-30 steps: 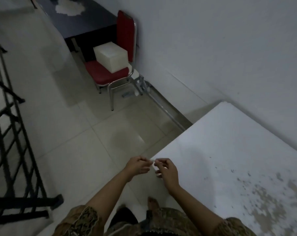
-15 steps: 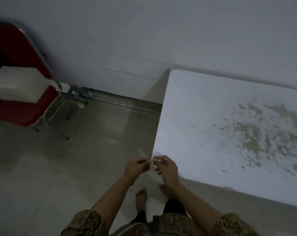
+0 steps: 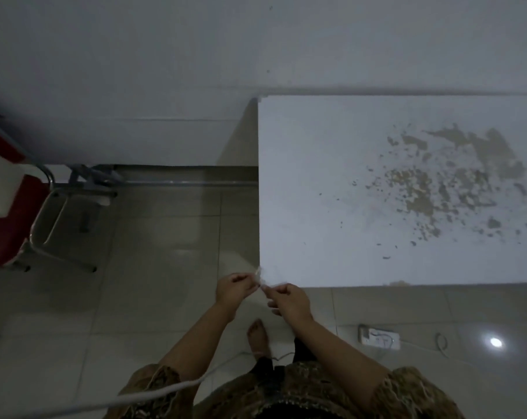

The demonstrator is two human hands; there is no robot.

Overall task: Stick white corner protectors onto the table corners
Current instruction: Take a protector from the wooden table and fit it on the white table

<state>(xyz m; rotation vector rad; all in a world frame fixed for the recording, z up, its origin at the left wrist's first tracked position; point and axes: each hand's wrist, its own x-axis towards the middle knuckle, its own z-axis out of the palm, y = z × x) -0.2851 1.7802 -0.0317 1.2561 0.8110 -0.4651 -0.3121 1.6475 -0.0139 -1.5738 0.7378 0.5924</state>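
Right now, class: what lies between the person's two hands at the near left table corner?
In the head view, a small white corner protector sits between the left hand and right hand, pinched by both, just at the table corner.

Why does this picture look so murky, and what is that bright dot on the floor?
Head view: dim, greyish room light; the dot is a lamp's glare on glossy tiles; the small white piece between the hands is too blurred to make out.
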